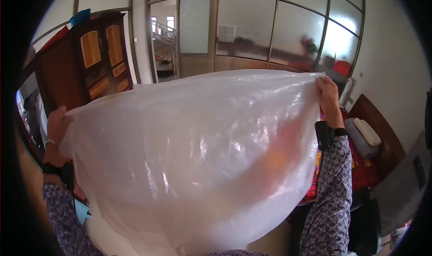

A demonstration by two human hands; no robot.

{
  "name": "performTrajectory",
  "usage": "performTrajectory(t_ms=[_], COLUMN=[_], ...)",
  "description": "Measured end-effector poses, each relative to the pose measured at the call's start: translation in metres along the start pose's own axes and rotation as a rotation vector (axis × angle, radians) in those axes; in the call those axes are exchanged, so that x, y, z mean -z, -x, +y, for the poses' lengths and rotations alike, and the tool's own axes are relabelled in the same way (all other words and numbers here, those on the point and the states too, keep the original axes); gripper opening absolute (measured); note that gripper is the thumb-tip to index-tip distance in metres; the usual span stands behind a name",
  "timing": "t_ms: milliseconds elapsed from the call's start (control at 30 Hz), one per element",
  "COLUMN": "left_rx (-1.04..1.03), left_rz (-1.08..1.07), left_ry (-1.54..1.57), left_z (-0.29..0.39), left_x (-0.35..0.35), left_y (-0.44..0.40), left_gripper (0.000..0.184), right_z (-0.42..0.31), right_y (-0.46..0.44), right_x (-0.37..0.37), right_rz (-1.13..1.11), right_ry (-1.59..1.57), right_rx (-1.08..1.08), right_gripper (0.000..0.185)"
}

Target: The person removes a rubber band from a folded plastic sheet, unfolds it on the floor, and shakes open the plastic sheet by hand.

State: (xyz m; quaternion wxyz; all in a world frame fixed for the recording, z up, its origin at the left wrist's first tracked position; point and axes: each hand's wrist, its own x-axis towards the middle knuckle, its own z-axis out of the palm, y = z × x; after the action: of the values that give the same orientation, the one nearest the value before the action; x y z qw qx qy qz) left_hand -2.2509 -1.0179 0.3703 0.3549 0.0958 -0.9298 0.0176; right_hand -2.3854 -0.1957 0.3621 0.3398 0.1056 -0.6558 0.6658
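Observation:
A large, cloudy see-through plastic sheet or bag (193,152) spreads wide in front of me, stretched between both hands and billowing downward. At its upper left corner, my left hand (57,123) is closed on the edge. My right hand (329,96) pinches the upper right corner, held higher than the left. Light glints off the creases in the plastic. Red and orange colours of the bed show dimly through its right side. Whether it is a single sheet or a bag cannot be made out.
A dark wooden wardrobe (96,53) stands at the left. On the right is a bed with a red patterned cover (362,173), pillows (364,137) and a wooden headboard (382,130). Behind the plastic runs a frosted glass partition (245,26) with an opening (164,40) in it.

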Motion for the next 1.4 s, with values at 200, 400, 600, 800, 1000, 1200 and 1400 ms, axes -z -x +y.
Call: performTrajectory(t_ms=[200,400,600,800,1000,1200,1400], left_rx=[0.06,-0.095,-0.251,-0.033,0.1,0.038,0.093], left_rz=[0.037,0.259,0.036,-0.39,-0.495,-0.39,-0.215], left_ry=[0.152,0.008,0.095,0.39,0.708,0.604,0.481], left_z=[-0.037,-0.081,-0.037,-0.015,0.023,0.02,0.028], left_x=[0.023,0.006,0.032,0.063,0.07,0.065,0.058], left_y=[0.009,0.01,0.009,0.009,0.012,0.011,0.022], left_gripper=[0.025,0.03,0.03,0.029,0.032,0.021,0.02], right_z=[-0.053,-0.029,-0.081,-0.037,-0.015,-0.002,-0.027], right_y=[0.035,-0.014,0.018,-0.053,-0.105,-0.1,-0.043], right_x=[-0.041,0.001,-0.004,0.124,0.175,0.129,-0.043], right_rz=[-0.095,0.014,-0.128,-0.208,-0.136,-0.075,-0.186], right_ry=[-0.291,0.469,0.976,1.417,1.075,1.262,1.167], right_rx=[-0.025,0.446,0.579,1.059,0.453,0.389,0.703], right_gripper=[0.011,0.017,0.038,0.045,0.048,0.049,0.05])
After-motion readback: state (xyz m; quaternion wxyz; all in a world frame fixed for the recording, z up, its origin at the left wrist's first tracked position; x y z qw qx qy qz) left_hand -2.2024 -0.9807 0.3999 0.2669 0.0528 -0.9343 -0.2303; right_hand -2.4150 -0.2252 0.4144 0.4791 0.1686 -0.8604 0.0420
